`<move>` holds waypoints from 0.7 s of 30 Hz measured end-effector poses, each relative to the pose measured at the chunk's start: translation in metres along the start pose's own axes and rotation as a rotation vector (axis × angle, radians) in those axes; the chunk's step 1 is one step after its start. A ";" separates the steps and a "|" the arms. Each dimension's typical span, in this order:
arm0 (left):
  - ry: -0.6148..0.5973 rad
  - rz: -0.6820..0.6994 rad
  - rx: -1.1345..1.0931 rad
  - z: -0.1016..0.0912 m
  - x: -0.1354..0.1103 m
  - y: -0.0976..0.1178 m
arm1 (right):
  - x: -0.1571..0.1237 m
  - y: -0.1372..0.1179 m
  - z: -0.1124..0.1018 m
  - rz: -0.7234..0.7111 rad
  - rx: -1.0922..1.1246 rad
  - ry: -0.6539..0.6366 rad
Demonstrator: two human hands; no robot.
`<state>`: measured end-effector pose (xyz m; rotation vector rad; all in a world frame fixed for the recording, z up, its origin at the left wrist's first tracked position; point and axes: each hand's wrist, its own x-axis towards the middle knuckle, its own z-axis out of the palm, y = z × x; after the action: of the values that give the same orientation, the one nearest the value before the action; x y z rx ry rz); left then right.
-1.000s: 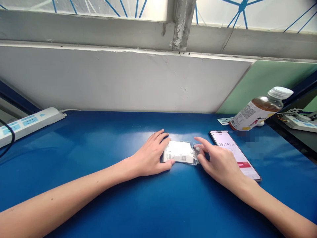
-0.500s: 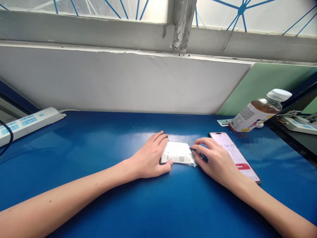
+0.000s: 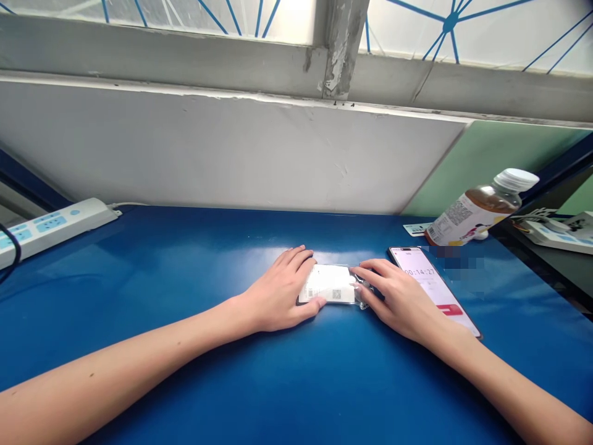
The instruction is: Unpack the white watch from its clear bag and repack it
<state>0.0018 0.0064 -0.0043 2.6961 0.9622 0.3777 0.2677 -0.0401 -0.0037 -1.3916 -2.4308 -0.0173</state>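
Note:
A small white packet in a clear plastic bag, with a printed label and a QR code, lies flat on the blue table. My left hand grips its left end, thumb at the near edge and fingers curled over the far edge. My right hand presses on the bag's right end with bent fingers, pinching the loose plastic there.
A smartphone showing a running timer lies just right of my right hand. Behind it a capped brown drink bottle leans beside a small card. A white power strip sits at the far left. A white wall panel closes off the table's back.
My right hand's fingers have curled in from stretched out and moved left onto the bag's end. The packet has shifted slightly left and away. The timer has advanced a second.

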 end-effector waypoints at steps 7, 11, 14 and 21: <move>-0.016 -0.003 0.004 -0.001 0.001 0.001 | 0.000 -0.002 -0.002 -0.026 -0.020 -0.016; -0.014 -0.004 0.007 -0.002 0.002 0.002 | 0.000 -0.003 -0.003 -0.031 -0.021 -0.024; -0.011 0.002 0.019 -0.001 0.002 0.001 | 0.000 -0.003 -0.003 -0.039 -0.014 -0.015; -0.002 0.000 0.004 0.000 0.001 0.001 | 0.000 -0.003 -0.002 -0.048 -0.005 -0.006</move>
<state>0.0033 0.0066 -0.0033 2.6994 0.9634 0.3728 0.2658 -0.0416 -0.0017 -1.3373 -2.4704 -0.0300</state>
